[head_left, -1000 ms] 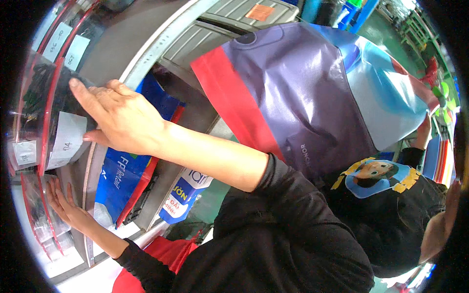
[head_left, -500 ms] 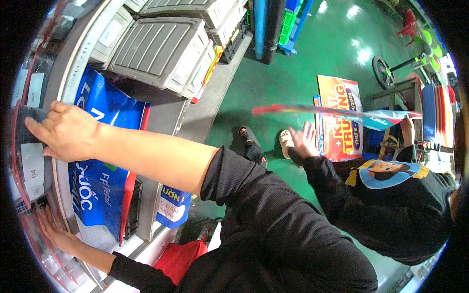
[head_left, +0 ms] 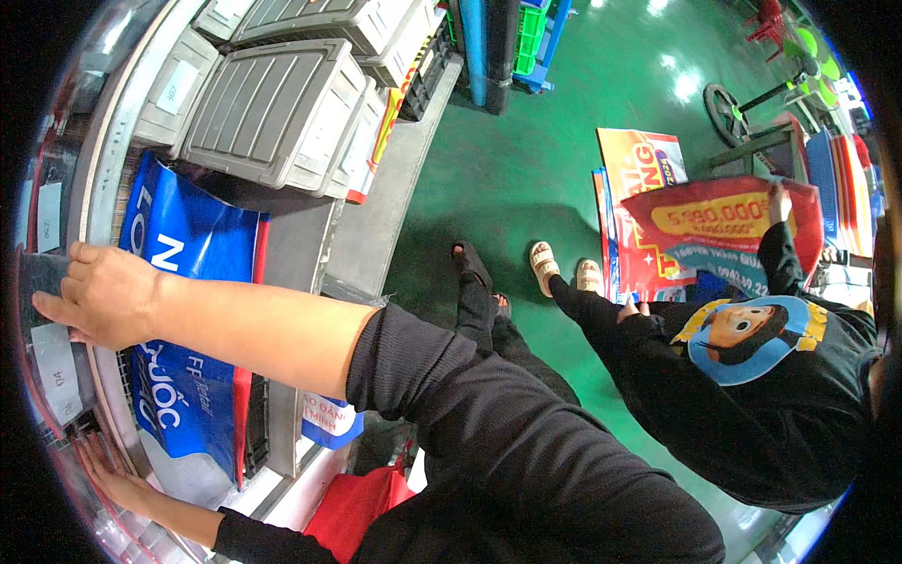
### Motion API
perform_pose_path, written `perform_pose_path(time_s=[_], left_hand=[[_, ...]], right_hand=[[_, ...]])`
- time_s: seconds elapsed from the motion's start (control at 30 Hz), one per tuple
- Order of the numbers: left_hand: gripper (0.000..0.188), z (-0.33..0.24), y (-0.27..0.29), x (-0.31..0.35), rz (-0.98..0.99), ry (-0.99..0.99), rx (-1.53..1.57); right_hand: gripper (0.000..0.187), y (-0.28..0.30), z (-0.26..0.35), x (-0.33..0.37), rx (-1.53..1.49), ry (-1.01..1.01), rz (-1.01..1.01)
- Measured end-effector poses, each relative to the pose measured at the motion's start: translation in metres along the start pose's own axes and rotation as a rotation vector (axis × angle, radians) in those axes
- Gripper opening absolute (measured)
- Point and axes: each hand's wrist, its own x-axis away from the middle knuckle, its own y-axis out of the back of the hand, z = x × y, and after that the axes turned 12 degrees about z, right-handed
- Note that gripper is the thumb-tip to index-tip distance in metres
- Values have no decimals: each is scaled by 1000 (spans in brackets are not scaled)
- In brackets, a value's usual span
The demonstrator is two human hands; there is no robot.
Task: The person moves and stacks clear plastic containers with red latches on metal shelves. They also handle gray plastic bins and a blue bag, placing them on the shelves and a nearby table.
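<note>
My right hand (head_left: 105,296) reaches left to the edge of a metal shelf (head_left: 310,254), its fingers curled around a grey plastic sleeve (head_left: 39,274) that stands beside white labels (head_left: 56,371). My left hand (head_left: 113,481) lies low at the left, fingers spread flat against clear red-edged sleeves (head_left: 70,442). Between my arms a blue banner with white letters (head_left: 178,329) hangs over the shelf. Both sleeves of my top are black.
Grey lidded bins (head_left: 272,103) sit on the shelf above. A co-worker in a black shirt with a cartoon print (head_left: 752,376) stands to the right on the green floor (head_left: 526,169), lifting a red and yellow poster (head_left: 723,221). A red bag (head_left: 357,498) lies below.
The large purple and red banner no longer fills the view. The co-worker has raised a red poster off the floor stack. My right hand stays at the shelf edge, fingers now curled.
</note>
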Motion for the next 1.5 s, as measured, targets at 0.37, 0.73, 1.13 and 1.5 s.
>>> perform_pose_path(time_s=[0.37, 0.73, 1.13, 1.5], left_hand=[[42, 3, -1, -3, -80, 30, 106], [43, -4, -1, 0, -80, 70, 218], [44, 3, 6, -6, -3, 72, 304], [44, -8, -7, -2, -68, 126, 227]], right_hand=[[41, -14, -8, 5, 62, 123, -91], [35, -8, -10, 7, 68, 188, -74], [30, 2, -7, 6, 131, 140, -81], [25, -6, -11, 5, 84, 165, -91]])
